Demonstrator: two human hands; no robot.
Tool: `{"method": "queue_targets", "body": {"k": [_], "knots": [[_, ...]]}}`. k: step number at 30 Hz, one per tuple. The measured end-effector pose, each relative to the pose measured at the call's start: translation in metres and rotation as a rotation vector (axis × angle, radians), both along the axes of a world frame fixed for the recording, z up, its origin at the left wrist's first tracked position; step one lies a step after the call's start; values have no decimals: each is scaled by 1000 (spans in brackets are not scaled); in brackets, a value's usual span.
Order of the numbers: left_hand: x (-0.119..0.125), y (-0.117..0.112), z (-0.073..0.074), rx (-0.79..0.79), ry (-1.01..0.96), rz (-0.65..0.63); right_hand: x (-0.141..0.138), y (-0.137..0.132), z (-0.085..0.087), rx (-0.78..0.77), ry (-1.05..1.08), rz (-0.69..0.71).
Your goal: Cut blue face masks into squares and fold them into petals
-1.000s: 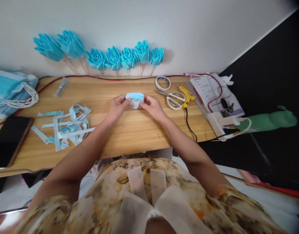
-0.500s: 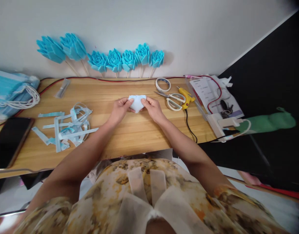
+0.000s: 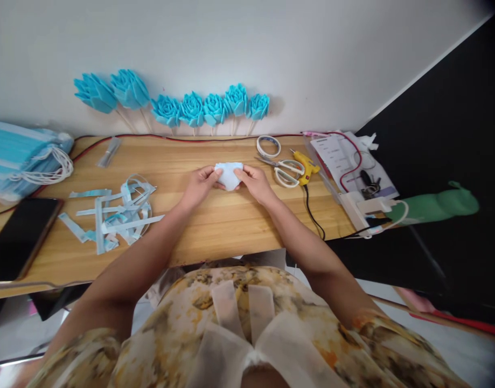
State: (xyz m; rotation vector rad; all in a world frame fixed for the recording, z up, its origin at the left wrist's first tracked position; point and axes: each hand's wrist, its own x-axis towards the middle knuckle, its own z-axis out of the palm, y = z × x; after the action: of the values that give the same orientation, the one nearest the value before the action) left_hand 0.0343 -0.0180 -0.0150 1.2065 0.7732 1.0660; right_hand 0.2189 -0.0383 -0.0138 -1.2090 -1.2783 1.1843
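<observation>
A small pale blue piece of folded fabric (image 3: 229, 175) is held over the middle of the table, its lower edge rounded. My left hand (image 3: 202, 183) pinches its left side between thumb and fingers. On the other side my right hand (image 3: 253, 182) grips it in the same way, thumb on top. The fingertips behind the fabric are mostly hidden. Scissors (image 3: 286, 171) with white handles lie just right of my right hand, beside a roll of tape (image 3: 269, 146) and a yellow glue gun (image 3: 306, 167).
Several blue fabric flowers (image 3: 192, 109) on sticks lean on the wall. Left are cut strips (image 3: 124, 213), a phone (image 3: 23, 237) and a bag of face masks (image 3: 25, 156). A power strip (image 3: 356, 213), papers (image 3: 348, 156), keys (image 3: 370, 186) and a green bottle (image 3: 437, 206) lie right.
The fabric's lower edge looked pointed and now looks broader and rounder. Both hands keep their hold on it. The camera view has shifted slightly.
</observation>
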Motion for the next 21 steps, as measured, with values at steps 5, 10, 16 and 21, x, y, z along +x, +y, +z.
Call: {"method": "queue_targets", "body": {"k": [5, 10, 16, 21], "knots": [[-1, 3, -5, 174, 121, 46, 6, -1, 5, 107, -141, -35], [-1, 7, -13, 223, 251, 74, 7, -1, 1, 167, -208, 7], [0, 6, -10, 246, 374, 116, 4, -2, 0, 208, -423, 40], [-1, 2, -5, 202, 364, 141, 2, -3, 0, 216, -432, 17]]}}
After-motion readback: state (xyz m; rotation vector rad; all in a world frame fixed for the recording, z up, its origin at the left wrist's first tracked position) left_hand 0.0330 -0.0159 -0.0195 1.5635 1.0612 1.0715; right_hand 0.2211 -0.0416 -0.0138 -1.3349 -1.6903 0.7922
